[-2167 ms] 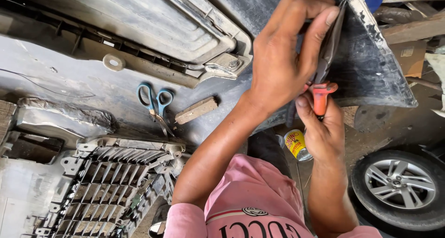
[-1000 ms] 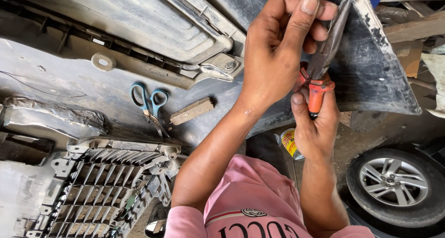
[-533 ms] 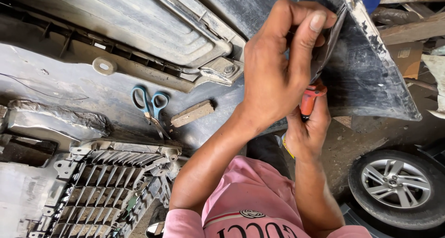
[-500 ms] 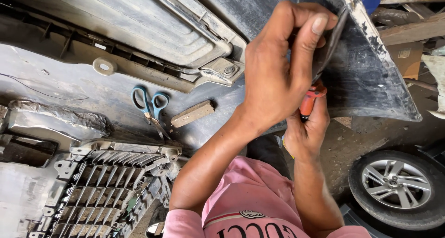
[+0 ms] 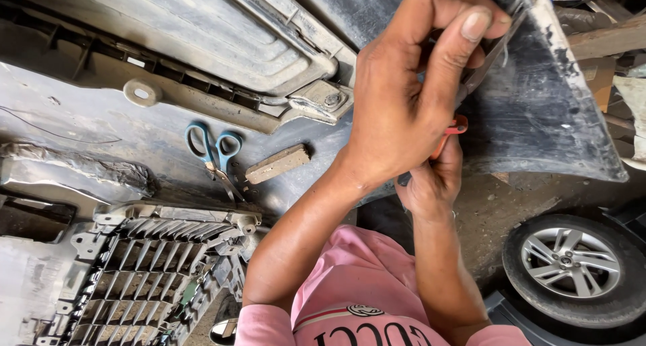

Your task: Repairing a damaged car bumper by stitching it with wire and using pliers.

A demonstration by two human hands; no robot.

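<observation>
A dark grey car bumper (image 5: 538,110) lies inside up in front of me. My left hand (image 5: 410,97) reaches across it, thumb and fingers pinched around the metal jaws of red-handled pliers (image 5: 456,125) at the bumper's right edge. A thin wire (image 5: 519,1) shows at the jaw tips. My right hand (image 5: 431,184) sits just below and partly behind the left, closed on the pliers' red handle. Most of the handle is hidden by my hands.
Blue-handled scissors (image 5: 214,152) and a small brown block (image 5: 277,164) lie on the bumper's left part. A grey plastic grille (image 5: 148,272) lies at the lower left. A car wheel (image 5: 572,265) stands on the dirt floor at lower right. Wooden planks (image 5: 605,23) are at upper right.
My right hand has moved up close under the left, so less of the red handle shows. The left hand stays pinched at the bumper's edge. The yellow item below my hands is out of sight.
</observation>
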